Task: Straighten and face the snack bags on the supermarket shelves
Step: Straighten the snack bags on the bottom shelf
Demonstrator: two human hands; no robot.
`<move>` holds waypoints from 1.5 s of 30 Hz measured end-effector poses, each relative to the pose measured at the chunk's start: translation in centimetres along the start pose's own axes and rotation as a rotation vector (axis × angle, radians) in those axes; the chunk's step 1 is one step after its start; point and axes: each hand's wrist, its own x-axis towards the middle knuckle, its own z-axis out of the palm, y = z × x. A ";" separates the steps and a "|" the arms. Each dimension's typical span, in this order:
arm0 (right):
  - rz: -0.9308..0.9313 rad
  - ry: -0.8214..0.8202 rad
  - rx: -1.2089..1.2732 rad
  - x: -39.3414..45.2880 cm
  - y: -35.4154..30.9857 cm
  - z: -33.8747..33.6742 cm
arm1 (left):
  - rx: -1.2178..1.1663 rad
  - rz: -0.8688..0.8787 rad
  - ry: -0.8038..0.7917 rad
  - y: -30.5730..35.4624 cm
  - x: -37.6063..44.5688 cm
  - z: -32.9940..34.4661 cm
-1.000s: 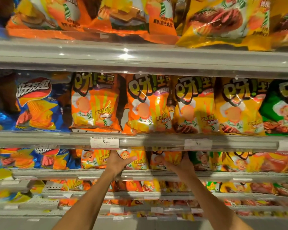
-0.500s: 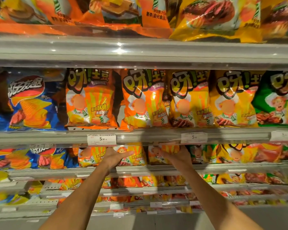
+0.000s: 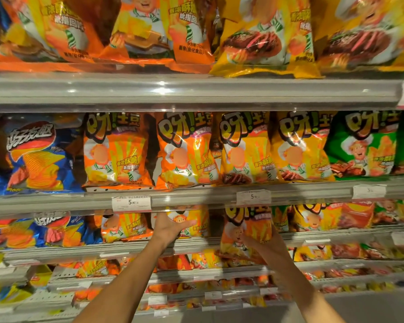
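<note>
Orange and yellow snack bags fill the shelves in front of me. My right hand grips an orange snack bag from below and holds it out in front of the third shelf's edge. My left hand rests with spread fingers against another orange bag that stands on that shelf, just under a price label. To its left stands one more orange bag. The gap behind the held bag is dark.
On the shelf above stand two orange bags, two yellow bags, a green bag and a blue chip bag. More blue bags sit at left on the third shelf. Lower shelves hold further small bags.
My right hand has pulled an orange bag forward off the third shelf and now holds it out in front. My left hand stays on the neighbouring bag. The camera has tilted upward.
</note>
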 end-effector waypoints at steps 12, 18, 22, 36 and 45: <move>0.062 0.096 0.077 -4.5 2.8 -5.7 | -0.087 0.050 -0.014 1.6 -0.1 8.2; 0.023 0.072 0.024 -4.9 2.6 -6.3 | 0.029 0.062 0.005 0.4 0.5 10.2; 0.020 0.074 -0.009 -5.2 2.7 -6.3 | -0.063 0.062 -0.088 0.0 0.5 11.1; 0.061 0.122 -0.077 -8.2 3.5 -2.0 | 0.198 0.158 -0.253 -1.9 -0.2 7.0; 0.042 -0.032 -0.126 -8.7 3.0 3.5 | 0.652 0.376 -0.131 -3.4 -1.4 1.3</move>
